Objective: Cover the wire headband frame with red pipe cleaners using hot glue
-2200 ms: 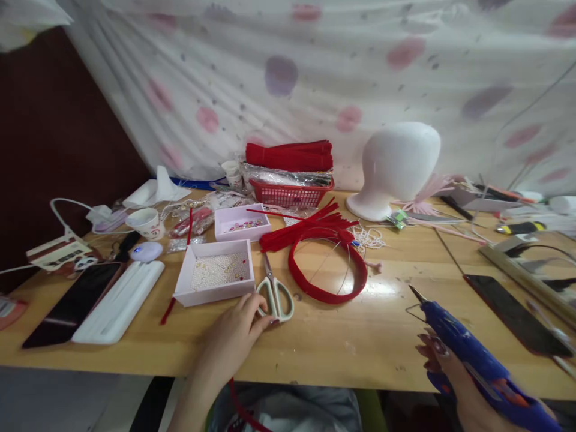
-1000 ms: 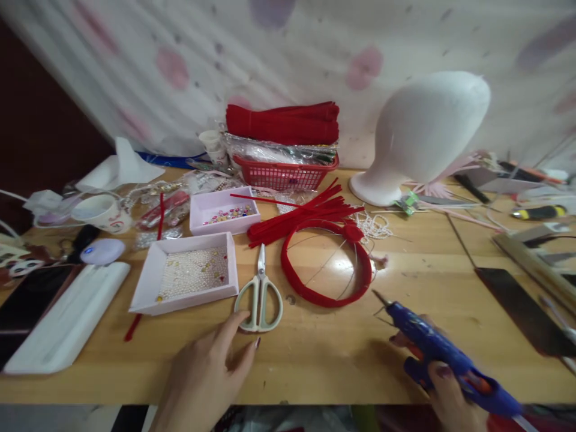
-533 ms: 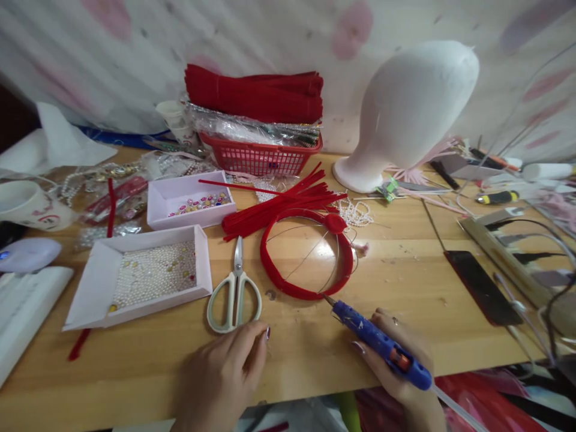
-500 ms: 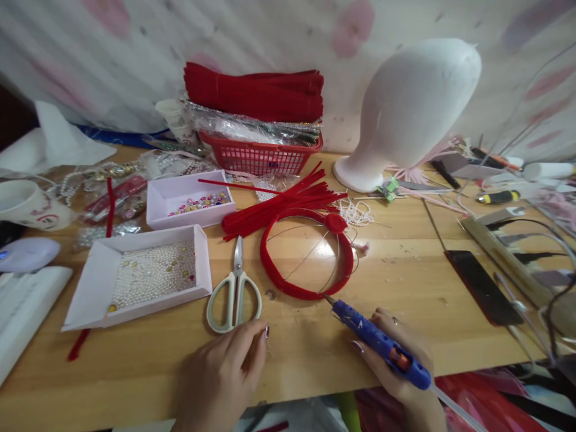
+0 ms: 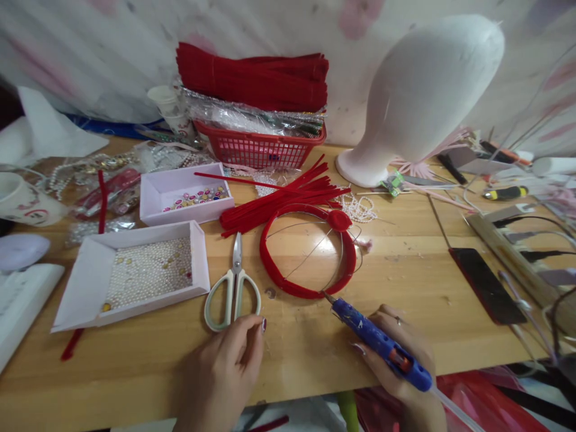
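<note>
A blue hot glue gun (image 5: 375,339) with a clear glue stick at its rear is gripped in my right hand (image 5: 402,366). Its nozzle tip meets the lower edge of a red fuzzy-wrapped hoop (image 5: 292,290), which lies flat and has thin wires across it and a red round piece at its upper right. My left hand (image 5: 225,366) rests near the table's front edge, thumb and fingertips pinched together; what they hold, if anything, is hidden. Just beyond those fingers lie white-handled scissors (image 5: 233,285), blades pointing away.
Left of the scissors stand a white tray of pearl beads (image 5: 150,270) and a tray of gems (image 5: 189,195). Red chenille stems (image 5: 279,201) lie behind the hoop, before a red basket (image 5: 265,150). A white mannequin head (image 5: 418,102), phone (image 5: 488,285) and power strip (image 5: 508,258) are rightward.
The camera view has shifted slightly, so the background sits differently. Both hands, the glue gun and the hoop keep nearly the same positions.
</note>
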A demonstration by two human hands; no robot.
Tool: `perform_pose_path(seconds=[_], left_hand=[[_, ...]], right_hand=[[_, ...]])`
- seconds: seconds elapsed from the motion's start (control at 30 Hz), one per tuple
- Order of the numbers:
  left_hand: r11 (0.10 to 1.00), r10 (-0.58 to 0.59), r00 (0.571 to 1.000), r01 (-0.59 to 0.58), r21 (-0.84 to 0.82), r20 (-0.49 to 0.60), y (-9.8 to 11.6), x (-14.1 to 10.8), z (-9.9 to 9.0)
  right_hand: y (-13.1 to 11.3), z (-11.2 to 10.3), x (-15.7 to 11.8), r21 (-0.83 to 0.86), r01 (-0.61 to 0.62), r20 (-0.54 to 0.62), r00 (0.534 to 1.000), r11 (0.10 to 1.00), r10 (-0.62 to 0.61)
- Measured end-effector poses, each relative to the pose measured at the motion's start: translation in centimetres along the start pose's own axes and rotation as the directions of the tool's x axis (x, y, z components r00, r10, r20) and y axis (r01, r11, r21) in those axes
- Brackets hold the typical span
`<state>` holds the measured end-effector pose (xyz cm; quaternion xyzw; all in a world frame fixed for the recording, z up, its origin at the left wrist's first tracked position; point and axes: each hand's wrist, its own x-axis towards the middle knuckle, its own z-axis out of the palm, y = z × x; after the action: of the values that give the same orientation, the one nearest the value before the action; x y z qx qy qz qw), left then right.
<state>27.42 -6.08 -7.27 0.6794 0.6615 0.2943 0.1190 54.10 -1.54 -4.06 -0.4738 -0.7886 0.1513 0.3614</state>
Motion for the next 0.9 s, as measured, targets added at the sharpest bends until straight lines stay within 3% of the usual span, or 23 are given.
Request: perform_pose_path(seconds=[0.23, 0.57, 0.9], left_hand=[[1.0, -0.005, 1.0, 0.006, -0.021, 0.011, 0.03, 0.07, -0.04], [1.0, -0.006, 1.0, 0.006, -0.019, 0.018, -0.01, 0.05, -0.18], [0.995, 0.099, 0.988, -0.103, -0.02, -0.12, -0.41, 0.18, 0.22]], right_hand=[[0.27, -0.2, 0.11, 0.079, 0.043, 0.008, 0.999, 0.996, -0.043], [-0.22, -0.17, 0.09, -0.048, 0.05, 0.0, 0.999, 0.998, -0.05], [0.14, 0.04, -0.34, -0.078, 0.051, -0.003, 0.999, 0.996, -0.051]])
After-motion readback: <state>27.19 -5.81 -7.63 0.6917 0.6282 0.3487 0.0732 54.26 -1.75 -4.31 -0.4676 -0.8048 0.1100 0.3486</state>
